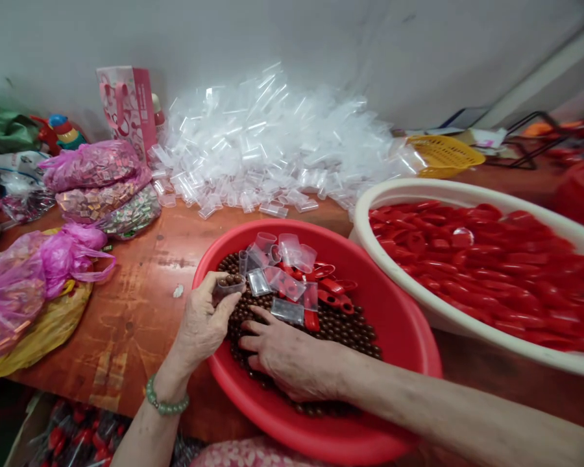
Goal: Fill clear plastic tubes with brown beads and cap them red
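My left hand (207, 318) pinches a small clear plastic tube (230, 288) at the left rim of the red basin (421, 350). Brown balls show at the tube's open mouth. Down in the basin, my right hand (287, 357) lies on the loose brown balls (353, 331), its fingers apart and slightly bent; whether any balls sit under the palm is hidden. Just beyond it, several empty clear tubes (287, 311) lie on the balls, mixed with red plastic caps (338, 299).
To the right stands a white tub (387, 259) of red plastic pieces (491, 272). A large heap of clear tubes (272, 149) lies against the wall, beside a yellow basket (442, 154). Pink bags (97, 168) and a paper bag (126, 110) are at left. Below is a box of red-capped pieces (78, 438).
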A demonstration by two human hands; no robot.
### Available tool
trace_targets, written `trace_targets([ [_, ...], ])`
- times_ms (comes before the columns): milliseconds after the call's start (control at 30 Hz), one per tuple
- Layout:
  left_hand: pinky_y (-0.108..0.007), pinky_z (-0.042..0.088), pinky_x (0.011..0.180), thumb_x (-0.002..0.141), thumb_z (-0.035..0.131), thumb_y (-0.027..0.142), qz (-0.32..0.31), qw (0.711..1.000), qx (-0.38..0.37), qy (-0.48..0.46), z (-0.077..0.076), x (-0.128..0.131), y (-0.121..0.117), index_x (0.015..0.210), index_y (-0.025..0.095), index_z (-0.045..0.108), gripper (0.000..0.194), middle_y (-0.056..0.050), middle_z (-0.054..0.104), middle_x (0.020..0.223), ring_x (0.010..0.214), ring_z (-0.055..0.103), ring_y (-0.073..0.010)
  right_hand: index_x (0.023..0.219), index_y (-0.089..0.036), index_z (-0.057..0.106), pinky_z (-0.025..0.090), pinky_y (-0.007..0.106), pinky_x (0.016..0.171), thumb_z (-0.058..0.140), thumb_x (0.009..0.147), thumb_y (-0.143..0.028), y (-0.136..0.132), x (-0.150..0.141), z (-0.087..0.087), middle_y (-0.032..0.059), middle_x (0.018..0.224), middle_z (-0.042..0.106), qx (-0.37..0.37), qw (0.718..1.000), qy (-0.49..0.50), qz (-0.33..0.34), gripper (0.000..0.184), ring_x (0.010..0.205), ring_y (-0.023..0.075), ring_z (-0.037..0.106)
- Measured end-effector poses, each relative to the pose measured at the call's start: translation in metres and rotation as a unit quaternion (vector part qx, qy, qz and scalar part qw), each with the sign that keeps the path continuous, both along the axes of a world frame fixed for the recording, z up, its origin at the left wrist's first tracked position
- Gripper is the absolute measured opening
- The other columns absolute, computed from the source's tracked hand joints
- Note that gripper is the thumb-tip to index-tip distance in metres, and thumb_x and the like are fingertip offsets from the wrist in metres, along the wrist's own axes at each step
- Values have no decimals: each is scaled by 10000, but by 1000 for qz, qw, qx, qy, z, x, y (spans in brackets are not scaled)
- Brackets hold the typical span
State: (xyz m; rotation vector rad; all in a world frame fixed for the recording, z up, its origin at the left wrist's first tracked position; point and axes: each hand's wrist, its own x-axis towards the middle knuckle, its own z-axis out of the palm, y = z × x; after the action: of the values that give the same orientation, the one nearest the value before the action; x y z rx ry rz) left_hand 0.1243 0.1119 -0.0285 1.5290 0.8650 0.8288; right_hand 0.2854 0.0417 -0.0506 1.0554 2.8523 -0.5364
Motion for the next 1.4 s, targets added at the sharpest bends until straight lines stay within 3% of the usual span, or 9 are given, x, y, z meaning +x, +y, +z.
trace_targets([
  [167, -300, 512, 910, 863, 601, 177, -46, 999, -11, -20, 10, -5, -10, 998, 165, 598, 136, -65, 707, 1027, 966, 669, -158, 811, -180, 732, 212, 602, 1114, 599, 756, -120, 3, 17, 10, 97, 1071, 690, 16, 998, -18, -58, 156, 1189, 329, 502],
  [267, -297, 514, 907, 894, 589, 208, -84, 995, -17, -43, 19, -8, -20, 1025, 172, 601, 136, -80, 701, 1078, 992, 665, -164, 831, -212, 725, 284, 578, 1082, 578, 781, -112, 2, 31, 21, 72, 1199, 669, 20, 992, 37, -121, 185, 1222, 318, 488],
  [367, -299, 511, 899, 901, 581, 207, -96, 995, 16, -24, 24, -7, -25, 1037, 177, 623, 146, -82, 700, 1085, 989, 662, -172, 884, -207, 718, 381, 541, 1015, 526, 848, -123, -2, 46, 27, 96, 1188, 675, 50, 979, 79, -184, 213, 1162, 301, 533],
  [500, -294, 504, 876, 882, 592, 193, -100, 993, 40, 45, 22, -2, -23, 1014, 168, 653, 147, -67, 715, 1003, 945, 660, -172, 942, -208, 707, 470, 469, 933, 476, 915, -169, -11, 59, 29, 114, 1128, 686, 82, 961, 134, -229, 236, 1078, 266, 598],
  [733, -282, 504, 807, 845, 622, 203, -135, 989, -41, 38, 16, 0, -23, 1005, 163, 675, 173, -55, 727, 941, 878, 662, -175, 1041, -233, 664, 527, 369, 843, 521, 927, -266, -18, 61, 47, 78, 1020, 705, 51, 917, 266, -291, 186, 959, 212, 654],
  [867, -260, 483, 807, 830, 606, 140, -150, 987, -17, 45, 18, 0, -25, 1011, 170, 690, 203, -43, 724, 945, 878, 646, -160, 1071, -226, 632, 527, 302, 778, 605, 891, -295, -15, 56, 58, 49, 984, 699, -8, 901, 330, -283, 194, 880, 177, 655],
  [1000, -255, 477, 800, 827, 620, 163, -148, 988, -44, 22, 14, 0, -25, 1020, 163, 688, 204, -47, 719, 957, 882, 644, -162, 1078, -225, 613, 514, 289, 769, 639, 874, -296, -10, 47, 63, 43, 977, 681, -39, 896, 350, -270, 217, 870, 169, 635],
  [1167, -261, 462, 787, 846, 622, 218, -149, 986, -77, 7, 10, -1, -24, 1075, 160, 675, 242, -48, 699, 942, 871, 625, -165, 1048, -229, 632, 497, 271, 727, 632, 886, -293, -2, 39, 65, 41, 933, 666, -23, 900, 365, -237, 174, 820, 157, 615],
  [1400, -243, 452, 799, 827, 598, 123, -170, 982, -83, -18, 13, 0, -21, 1056, 164, 686, 249, -34, 701, 947, 872, 618, -147, 866, -204, 611, 475, 252, 684, 600, 909, -255, 6, 31, 67, 27, 828, 604, -3, 904, 368, -217, 68, 768, 137, 570],
])
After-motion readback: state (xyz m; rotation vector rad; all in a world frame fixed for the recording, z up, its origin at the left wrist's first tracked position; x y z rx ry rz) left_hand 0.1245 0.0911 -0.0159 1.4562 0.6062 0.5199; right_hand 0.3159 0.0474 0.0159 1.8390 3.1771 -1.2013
